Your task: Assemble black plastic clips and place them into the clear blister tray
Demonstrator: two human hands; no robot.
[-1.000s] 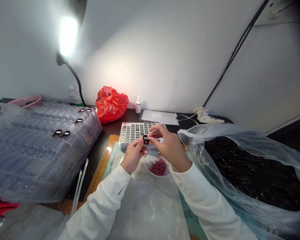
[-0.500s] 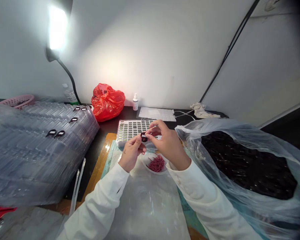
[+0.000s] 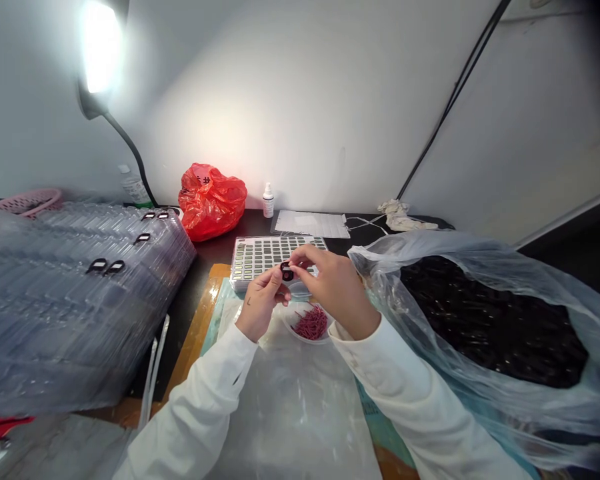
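Note:
Between my two hands is a small black frame-like part (image 3: 287, 272) with an opening in it. My left hand (image 3: 261, 300) pinches its left side with thumb and fingers. From the right, the thumb and forefinger of my right hand (image 3: 334, 280) close on its other edge; whether they hold anything small besides is hidden. Just below the hands stands a white bowl (image 3: 291, 325) of thin dark-red pieces (image 3: 312, 323). Behind them lies a white tray (image 3: 260, 248) with rows of small dark rectangular pieces, partly covered by my right hand.
Stacked clear plastic trays (image 3: 80, 293) fill the left, with several black parts on top. At right lies a clear bag (image 3: 380, 267) of black pieces (image 3: 495, 320). A red plastic bag (image 3: 213, 203), white bottle (image 3: 268, 201) and lamp (image 3: 100, 53) stand behind. Tweezers-like metal strips (image 3: 155, 367) lie left.
The view has shifted slightly. Both hands stay on the black part, with the right fingers drawn a little closer over it.

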